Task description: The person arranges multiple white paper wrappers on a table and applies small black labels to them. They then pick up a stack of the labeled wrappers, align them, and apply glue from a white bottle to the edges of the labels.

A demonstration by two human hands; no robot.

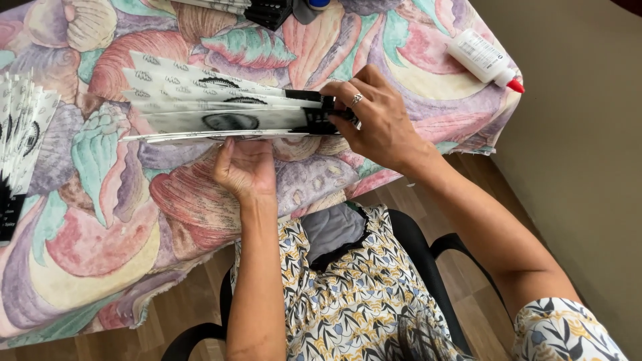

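Left hand [245, 168]: fingertips were tucked out of sight beneath the folded paper stack [221, 110].
Right hand [374, 117]: fingertips covered the stack's black end.
Second paper bundle [20, 144]: cut by the left edge.
Dark objects [267, 10]: cropped at the top, unidentifiable.

Bare forearms; short-sleeved top [348, 294] in white with yellow, blue and black leaf print, grey panel at the neck edged black; a silver ring [356, 99] on the right hand [378, 117].
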